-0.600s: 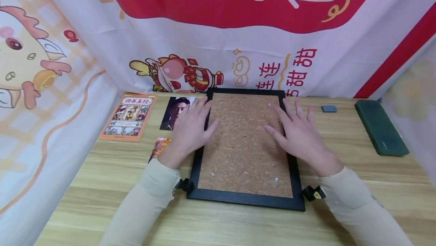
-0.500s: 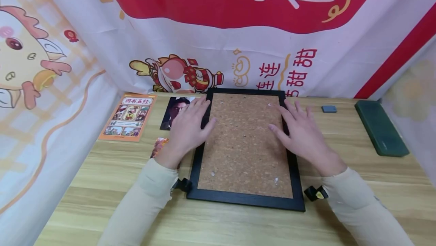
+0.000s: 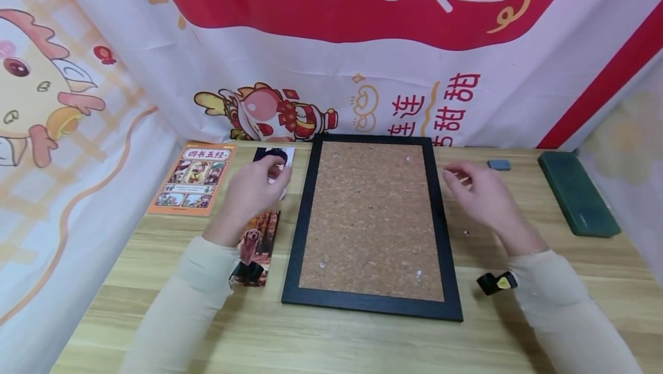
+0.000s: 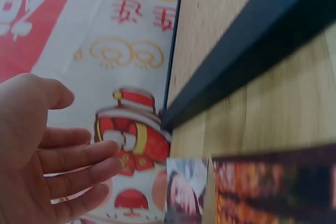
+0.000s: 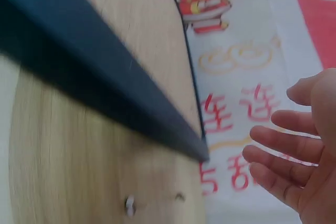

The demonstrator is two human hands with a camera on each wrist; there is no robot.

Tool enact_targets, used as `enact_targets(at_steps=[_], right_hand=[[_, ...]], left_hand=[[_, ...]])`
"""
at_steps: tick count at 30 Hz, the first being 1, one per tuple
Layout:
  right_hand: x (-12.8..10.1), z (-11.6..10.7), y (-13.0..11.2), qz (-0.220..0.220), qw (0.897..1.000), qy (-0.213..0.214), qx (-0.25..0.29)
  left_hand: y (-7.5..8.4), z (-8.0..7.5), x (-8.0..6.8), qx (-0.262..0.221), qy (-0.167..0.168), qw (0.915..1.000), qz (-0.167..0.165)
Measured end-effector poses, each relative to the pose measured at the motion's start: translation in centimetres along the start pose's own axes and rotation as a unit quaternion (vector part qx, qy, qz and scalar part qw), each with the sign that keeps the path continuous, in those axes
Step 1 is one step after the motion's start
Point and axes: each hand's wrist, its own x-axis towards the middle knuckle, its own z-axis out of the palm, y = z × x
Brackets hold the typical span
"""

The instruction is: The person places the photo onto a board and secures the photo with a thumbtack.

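Booklet in orange lies far left on the tabletop. The left hand, fingers loose and holding nothing, hovers over a portrait photo and dog photo. The black-framed corkboard lies flat at centre. The right hand hovers relaxed just beside it, near a dark green case.

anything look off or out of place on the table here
A few small silvery pins lie loose on the wooden table, right of the black-framed cork board. More sit scattered on the cork. The long dog photo strip lies slightly askew beside the frame.
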Motion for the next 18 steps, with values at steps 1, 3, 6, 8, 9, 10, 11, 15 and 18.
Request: enact_targets(at_steps=[1,3,6,8,9,10,11,15,18], right_hand=[[0.1,0.0,0.5,0.003,1.0,-0.001,0.002],[0.4,0.0,1.6,0.008,1.0,-0.003,-0.001],[0.8,0.0,3.1,0.012,1.0,-0.012,-0.007],[0.9,-0.1,3.9,0.027,0.999,-0.032,-0.008],[1.0,-0.2,4.2,0.036,0.998,-0.044,-0.006],[1.0,-0.2,4.5,0.046,0.997,-0.057,-0.006],[1.1,-0.2,4.8,0.059,0.996,-0.069,-0.006],[1.2,0.0,5.7,0.114,0.987,-0.111,-0.001],[1.2,0.3,6.4,0.144,0.98,-0.14,0.01]], left_hand=[[-0.5,-0.1,0.1,-0.003,-0.012,0.9998,-0.014],[-1.4,-0.2,0.4,-0.008,-0.032,0.9987,-0.039],[-2.7,-0.1,0.9,-0.009,-0.05,0.9964,-0.068],[-3.4,-0.1,1.2,-0.003,-0.062,0.9942,-0.088],[-3.8,0.0,1.3,0.003,-0.069,0.9929,-0.097],[-4.2,0.0,1.5,0.011,-0.075,0.9915,-0.106],[-4.5,0.1,1.6,0.017,-0.081,0.99,-0.114],[-5.8,0.5,2.0,0.045,-0.095,0.9842,-0.142],[-6.7,0.8,2.2,0.055,-0.098,0.9801,-0.164]])
